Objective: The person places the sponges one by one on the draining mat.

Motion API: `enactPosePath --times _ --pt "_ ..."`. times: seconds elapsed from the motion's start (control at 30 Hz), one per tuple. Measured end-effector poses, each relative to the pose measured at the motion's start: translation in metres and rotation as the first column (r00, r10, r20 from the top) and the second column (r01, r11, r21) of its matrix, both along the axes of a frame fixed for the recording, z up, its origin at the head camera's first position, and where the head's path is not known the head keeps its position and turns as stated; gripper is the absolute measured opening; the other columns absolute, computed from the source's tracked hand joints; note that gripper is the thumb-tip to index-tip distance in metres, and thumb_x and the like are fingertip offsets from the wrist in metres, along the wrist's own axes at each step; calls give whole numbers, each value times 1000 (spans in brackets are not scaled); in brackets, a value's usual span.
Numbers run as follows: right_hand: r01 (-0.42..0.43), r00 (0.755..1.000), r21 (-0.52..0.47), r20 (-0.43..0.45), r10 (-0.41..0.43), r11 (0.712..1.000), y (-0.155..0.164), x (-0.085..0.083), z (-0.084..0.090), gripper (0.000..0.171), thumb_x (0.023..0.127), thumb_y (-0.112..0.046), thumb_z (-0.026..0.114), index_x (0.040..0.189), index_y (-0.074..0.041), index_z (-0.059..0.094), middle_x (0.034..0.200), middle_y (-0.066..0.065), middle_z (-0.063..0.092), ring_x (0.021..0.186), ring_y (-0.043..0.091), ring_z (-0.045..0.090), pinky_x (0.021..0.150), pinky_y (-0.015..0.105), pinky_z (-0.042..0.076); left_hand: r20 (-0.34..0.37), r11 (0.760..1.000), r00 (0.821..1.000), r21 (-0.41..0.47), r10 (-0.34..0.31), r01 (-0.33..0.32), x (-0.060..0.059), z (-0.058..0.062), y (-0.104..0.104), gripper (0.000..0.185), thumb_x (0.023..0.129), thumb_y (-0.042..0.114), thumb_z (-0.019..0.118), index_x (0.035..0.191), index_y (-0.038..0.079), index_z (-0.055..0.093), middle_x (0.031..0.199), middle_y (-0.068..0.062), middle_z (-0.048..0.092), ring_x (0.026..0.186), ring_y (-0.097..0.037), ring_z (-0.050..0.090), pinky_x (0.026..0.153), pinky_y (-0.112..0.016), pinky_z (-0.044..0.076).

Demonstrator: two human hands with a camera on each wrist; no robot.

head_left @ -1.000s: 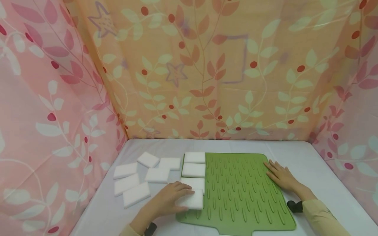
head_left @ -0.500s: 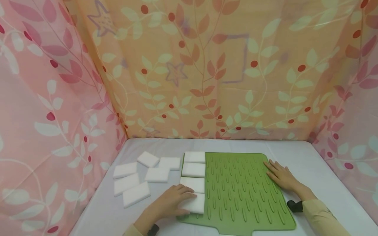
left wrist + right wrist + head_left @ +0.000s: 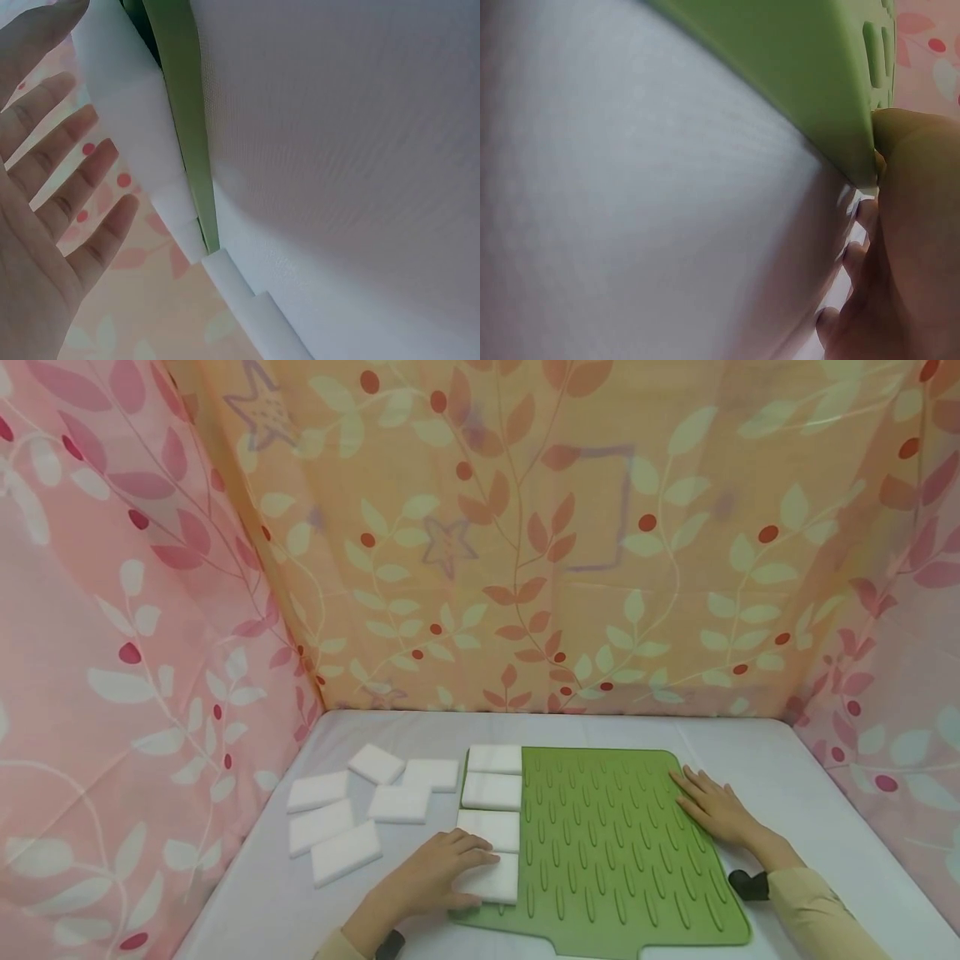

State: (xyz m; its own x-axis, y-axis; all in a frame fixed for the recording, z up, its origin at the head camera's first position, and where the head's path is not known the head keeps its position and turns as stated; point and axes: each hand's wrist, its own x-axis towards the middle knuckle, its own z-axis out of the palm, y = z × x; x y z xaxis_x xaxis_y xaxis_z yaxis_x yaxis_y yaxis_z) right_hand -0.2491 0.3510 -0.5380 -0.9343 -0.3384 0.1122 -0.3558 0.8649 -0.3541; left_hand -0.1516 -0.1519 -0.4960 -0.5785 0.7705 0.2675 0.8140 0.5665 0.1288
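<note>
In the head view, the left hand (image 3: 438,868) lies over the left half of the nearest white sponge block (image 3: 502,878), which lies flat on the green mat (image 3: 607,835). Its thumb is at the block's near edge and its fingertips rest near the far edge. Seen from the left wrist, the fingers (image 3: 75,180) are straight and spread. Three more white blocks (image 3: 491,791) form a column with it along the mat's left side. The right hand (image 3: 716,806) rests with extended fingers on the mat's right edge; the right wrist view shows it against that edge (image 3: 840,127).
Several loose white blocks (image 3: 400,805) lie on the white table (image 3: 397,727) left of the mat. Raised ridges cover the mat, and a tab (image 3: 597,947) juts from its near edge. Patterned cloth (image 3: 480,568) hangs behind and at both sides.
The left hand has brought its block down and slightly nearer, onto the mat at the column's near end, and its grip has loosened. The right hand has stayed at the mat's right edge.
</note>
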Motion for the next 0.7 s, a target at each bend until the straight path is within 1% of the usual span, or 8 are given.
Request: enactPosePath --times 0.3,0.5,0.63,0.7 --pt "-2 1000 0 -4 2 1000 -1 0 0 54 98 -33 43 143 -6 33 144 29 27 129 54 22 95 74 11 0 1000 1000 5 27 -27 2 5 -5 55 77 46 70 126 24 56 126 4 54 115 -12 47 91 -34 44" --pt "-1 1000 1 2 1 1000 0 1 2 54 97 -34 43 143 -5 33 144 29 27 129 54 22 95 73 11 24 995 995 -25 93 -92 2 5 -15 55 79 52 65 126 26 56 127 7 53 115 -12 48 91 -37 44" --pt "-1 1000 -2 0 1 1000 0 1 2 54 97 -33 44 142 -5 34 144 29 27 129 54 21 95 73 11 64 990 988 -10 138 -138 2 6 -23 54 79 50 66 127 26 56 126 8 54 115 -14 49 92 -40 44" --pt "-3 1000 -7 1 3 1000 0 1 2 54 97 -33 44 142 -4 34 144 30 27 129 55 21 95 73 11 70 988 985 7 156 -156 3 7 -28 54 79 48 68 127 26 56 125 7 54 115 -14 50 92 -42 44"
